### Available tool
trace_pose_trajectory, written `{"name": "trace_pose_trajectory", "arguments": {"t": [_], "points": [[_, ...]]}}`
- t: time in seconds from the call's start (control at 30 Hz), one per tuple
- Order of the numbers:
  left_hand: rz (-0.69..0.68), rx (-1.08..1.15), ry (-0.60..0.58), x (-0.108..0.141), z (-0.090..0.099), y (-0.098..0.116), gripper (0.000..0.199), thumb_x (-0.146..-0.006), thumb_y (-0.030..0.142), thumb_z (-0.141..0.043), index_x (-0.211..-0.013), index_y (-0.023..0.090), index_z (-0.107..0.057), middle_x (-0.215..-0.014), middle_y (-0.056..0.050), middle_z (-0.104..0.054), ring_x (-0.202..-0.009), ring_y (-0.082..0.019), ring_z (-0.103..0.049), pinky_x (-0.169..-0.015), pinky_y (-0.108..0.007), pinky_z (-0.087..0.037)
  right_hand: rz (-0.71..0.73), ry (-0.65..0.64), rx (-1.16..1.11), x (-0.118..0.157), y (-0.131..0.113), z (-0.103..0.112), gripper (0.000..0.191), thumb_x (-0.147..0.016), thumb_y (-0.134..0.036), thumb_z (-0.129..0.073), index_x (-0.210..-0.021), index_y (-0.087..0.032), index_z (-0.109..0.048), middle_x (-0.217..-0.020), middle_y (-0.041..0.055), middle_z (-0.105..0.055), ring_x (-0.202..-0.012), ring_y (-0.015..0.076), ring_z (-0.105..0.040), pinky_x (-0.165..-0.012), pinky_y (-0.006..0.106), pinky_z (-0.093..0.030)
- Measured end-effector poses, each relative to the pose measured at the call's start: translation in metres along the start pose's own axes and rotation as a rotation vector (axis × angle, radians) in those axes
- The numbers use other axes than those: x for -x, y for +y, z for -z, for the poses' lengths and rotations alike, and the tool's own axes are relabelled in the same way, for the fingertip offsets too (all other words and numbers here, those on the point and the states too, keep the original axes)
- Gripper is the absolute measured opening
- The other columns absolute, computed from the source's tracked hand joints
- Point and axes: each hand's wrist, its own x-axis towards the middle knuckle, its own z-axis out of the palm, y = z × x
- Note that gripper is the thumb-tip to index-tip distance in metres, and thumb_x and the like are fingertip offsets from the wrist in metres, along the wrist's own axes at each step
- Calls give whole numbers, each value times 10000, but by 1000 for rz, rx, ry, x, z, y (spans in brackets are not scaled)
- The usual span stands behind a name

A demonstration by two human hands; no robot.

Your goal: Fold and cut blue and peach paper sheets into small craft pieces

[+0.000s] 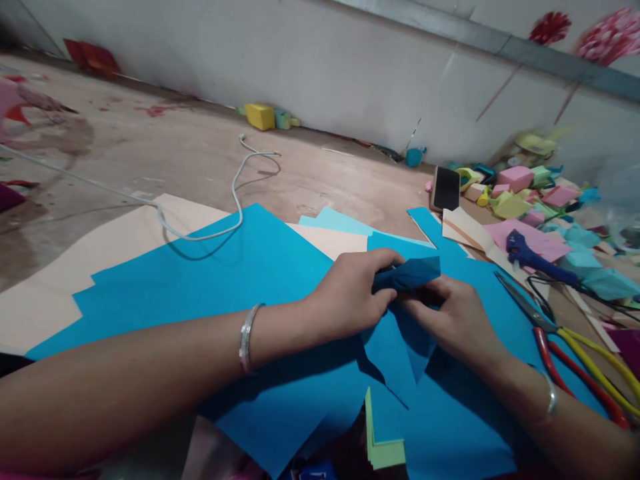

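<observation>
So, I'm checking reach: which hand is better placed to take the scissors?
Probably the right hand: it's nearer the scissors, which lie to its right. The left hand is farther off, pinching folded paper.

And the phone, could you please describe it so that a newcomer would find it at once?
Follow the pale wall right, to the heap of small paper pieces on the table. At the heap's left edge is the phone. Its flat black screen in a pale rim sets it apart from the pastel paper beside it.
</observation>
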Motion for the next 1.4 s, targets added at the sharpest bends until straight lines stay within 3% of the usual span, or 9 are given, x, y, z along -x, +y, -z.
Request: {"name": "trace_pose_trajectory", "arguments": {"t": [0.07, 0.23, 0.33, 0.47, 0.63, 0.7, 0.93, 1.2, 1.4], "points": [[18, 20, 37, -1, 1, 0, 324, -761, 109, -657, -1078, 169, -638, -1061, -56, -708, -985, -229, -643, -804, -332, -484, -41, 46, -3, -1, 1, 1, 121, -787, -253, -634, -798, -192, -738, -748, 22, -720, -675, 184, -647, -564, 275, -448], [109, 119, 10, -6, 2, -4, 97, -814, 176, -601, -896, 173, -653, -884, -30, -686, -824, -191, -616, -688, -307, -462, -77, 60, -66, -3, 4, 1, 101, -751, -226, -629, -715, -184, -714, -660, 5, -685, -627, 167, -614, -539, 267, -420], [144, 218, -10, -7, 2, -4, 127, -807, 171, -586, -914, 172, -656, -868, -36, -677, -810, -184, -611, -676, -302, -472, -89, 43, -99, -5, 7, 1, 96, -746, -222, -629, -724, -183, -714, -670, 5, -690, -646, 169, -615, -554, 269, -426], [191, 349, 57, -5, 0, -3, 233, -751, 162, -638, -980, 173, -597, -960, -61, -668, -903, -203, -627, -732, -324, -504, -132, 92, -117, -8, 11, 0, 108, -757, -259, -637, -766, -173, -701, -687, 19, -690, -650, 180, -618, -563, 282, -438], [313, 495, 13, -5, 0, -3, 165, -779, 208, -640, -924, 169, -571, -919, -53, -648, -827, -177, -618, -735, -339, -514, -151, 106, -225, -11, 15, -1, 179, -767, -261, -628, -910, -172, -688, -860, 52, -731, -747, 213, -659, -630, 317, -490], [335, 525, 17, -5, 0, -3, 183, -782, 215, -648, -940, 170, -566, -941, -52, -644, -837, -171, -619, -753, -337, -514, -161, 125, -225, -11, 15, -1, 167, -766, -257, -627, -894, -167, -686, -845, 55, -728, -747, 219, -661, -623, 319, -488], [313, 457, 7, -5, 1, 1, 204, -785, 230, -663, -972, 190, -592, -949, -37, -637, -840, -157, -610, -728, -299, -504, -187, 185, -176, -15, 14, 1, 141, -755, -242, -619, -854, -168, -687, -827, 50, -731, -736, 215, -660, -613, 311, -481], [293, 221, 10, -5, 4, 3, 172, -816, 172, -597, -946, 179, -710, -910, -40, -643, -698, -119, -520, -612, -261, -432, -105, 80, -131, -13, 16, -1, 132, -807, -275, -593, -825, -177, -679, -802, 37, -713, -736, 202, -647, -624, 298, -460], [196, 217, -136, -3, 7, 6, 277, -798, 229, -672, -1073, 206, -700, -1113, -82, -593, -930, -179, -573, -684, -264, -506, -75, 70, -122, -12, 18, -2, 160, -824, -280, -565, -763, -173, -667, -786, 42, -698, -740, 202, -629, -634, 298, -447]]}}
